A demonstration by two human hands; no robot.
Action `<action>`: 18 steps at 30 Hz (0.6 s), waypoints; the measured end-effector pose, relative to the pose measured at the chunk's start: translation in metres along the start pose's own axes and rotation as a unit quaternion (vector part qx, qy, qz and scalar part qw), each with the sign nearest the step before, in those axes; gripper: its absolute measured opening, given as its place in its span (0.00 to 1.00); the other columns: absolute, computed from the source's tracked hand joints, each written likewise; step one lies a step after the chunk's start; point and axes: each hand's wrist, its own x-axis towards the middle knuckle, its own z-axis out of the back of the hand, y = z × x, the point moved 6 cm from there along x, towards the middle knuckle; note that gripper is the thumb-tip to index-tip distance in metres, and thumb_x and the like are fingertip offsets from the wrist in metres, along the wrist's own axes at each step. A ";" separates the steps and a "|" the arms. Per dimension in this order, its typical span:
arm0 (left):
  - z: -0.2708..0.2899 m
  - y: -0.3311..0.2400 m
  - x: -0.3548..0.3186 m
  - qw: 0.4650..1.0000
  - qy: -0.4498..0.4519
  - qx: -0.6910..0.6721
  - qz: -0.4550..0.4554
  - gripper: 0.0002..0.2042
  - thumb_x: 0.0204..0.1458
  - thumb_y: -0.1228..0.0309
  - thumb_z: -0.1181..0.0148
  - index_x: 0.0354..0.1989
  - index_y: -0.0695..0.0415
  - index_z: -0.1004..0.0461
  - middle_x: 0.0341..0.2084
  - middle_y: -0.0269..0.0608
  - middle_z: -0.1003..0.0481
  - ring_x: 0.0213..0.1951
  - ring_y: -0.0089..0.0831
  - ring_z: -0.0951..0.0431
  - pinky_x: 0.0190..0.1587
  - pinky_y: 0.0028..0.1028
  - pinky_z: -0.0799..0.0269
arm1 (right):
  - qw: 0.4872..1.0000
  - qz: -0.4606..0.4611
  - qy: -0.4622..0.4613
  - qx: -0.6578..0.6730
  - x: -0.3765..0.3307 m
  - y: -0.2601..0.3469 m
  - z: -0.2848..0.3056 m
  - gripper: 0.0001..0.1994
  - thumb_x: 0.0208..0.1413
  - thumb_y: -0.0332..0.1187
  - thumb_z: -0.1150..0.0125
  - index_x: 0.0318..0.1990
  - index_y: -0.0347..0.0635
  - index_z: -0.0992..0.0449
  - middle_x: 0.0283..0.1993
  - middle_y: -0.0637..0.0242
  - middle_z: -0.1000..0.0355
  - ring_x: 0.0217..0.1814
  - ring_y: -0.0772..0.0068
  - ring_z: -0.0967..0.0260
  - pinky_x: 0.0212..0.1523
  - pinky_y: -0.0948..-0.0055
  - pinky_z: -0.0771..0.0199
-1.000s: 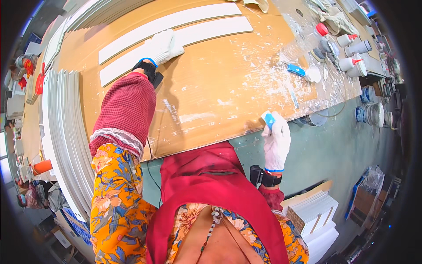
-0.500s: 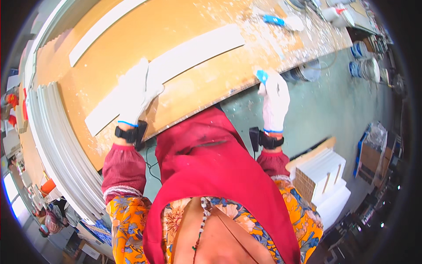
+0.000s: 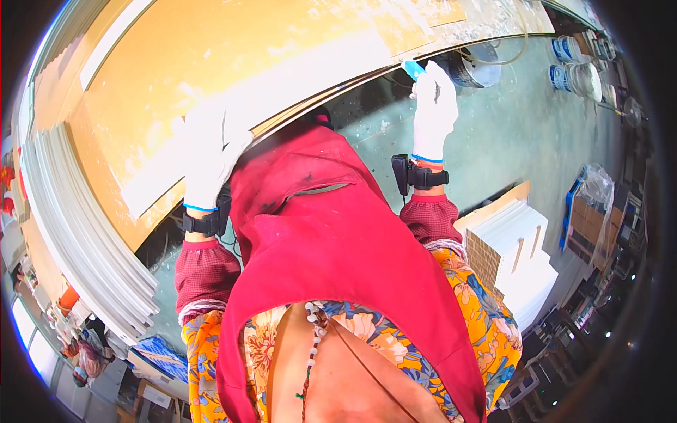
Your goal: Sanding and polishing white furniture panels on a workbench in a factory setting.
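My left hand [image 3: 210,156], in a white glove with a black wrist strap, lies flat on a long white strip [image 3: 282,99] at the near edge of the wooden workbench [image 3: 183,49]. My right hand [image 3: 434,109], also gloved, is closed around a small blue tool [image 3: 412,68] held at the right end of that strip, just off the bench edge. My red apron [image 3: 338,240] fills the middle of the view.
Stacked white panels [image 3: 77,233] run along the left side of the bench. A second white strip [image 3: 116,39] lies farther back. Buckets [image 3: 575,70] stand on the green floor at upper right. A stack of white boards and cartons [image 3: 515,254] sits at right.
The white strip has come to the near edge of the bench, with my left hand sliding along with it. My right hand with the blue tool has stayed at the bench edge.
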 end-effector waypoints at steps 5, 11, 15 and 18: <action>0.003 -0.006 0.003 0.999 -0.012 0.038 -0.014 0.29 0.42 0.54 0.31 0.52 0.55 0.26 0.50 0.47 0.26 0.52 0.48 0.31 0.60 0.52 0.46 | 1.000 -0.003 0.011 -0.017 -0.001 -0.002 -0.004 0.16 0.62 0.28 0.43 0.56 0.33 0.27 0.44 0.61 0.26 0.37 0.77 0.30 0.37 0.76 0.26; 0.005 -0.010 0.002 0.999 -0.021 0.042 -0.008 0.28 0.42 0.54 0.31 0.51 0.56 0.25 0.48 0.47 0.26 0.51 0.48 0.30 0.58 0.51 0.45 | 1.000 0.006 0.001 0.018 0.000 -0.002 -0.008 0.15 0.60 0.28 0.40 0.54 0.36 0.26 0.45 0.63 0.25 0.35 0.79 0.29 0.36 0.78 0.26; 0.006 -0.010 0.003 0.999 -0.026 0.038 -0.008 0.28 0.42 0.55 0.31 0.50 0.56 0.26 0.48 0.48 0.26 0.51 0.49 0.30 0.59 0.52 0.46 | 0.998 0.041 0.010 -0.045 0.001 0.002 -0.009 0.14 0.60 0.29 0.39 0.52 0.37 0.25 0.44 0.65 0.25 0.35 0.80 0.28 0.36 0.78 0.26; 0.007 -0.011 0.005 1.000 -0.004 0.026 -0.009 0.30 0.45 0.55 0.31 0.56 0.57 0.29 0.52 0.51 0.28 0.54 0.51 0.31 0.61 0.51 0.46 | 0.998 0.042 0.013 -0.036 0.001 0.003 -0.006 0.14 0.59 0.28 0.38 0.52 0.38 0.24 0.44 0.64 0.25 0.36 0.80 0.28 0.37 0.79 0.26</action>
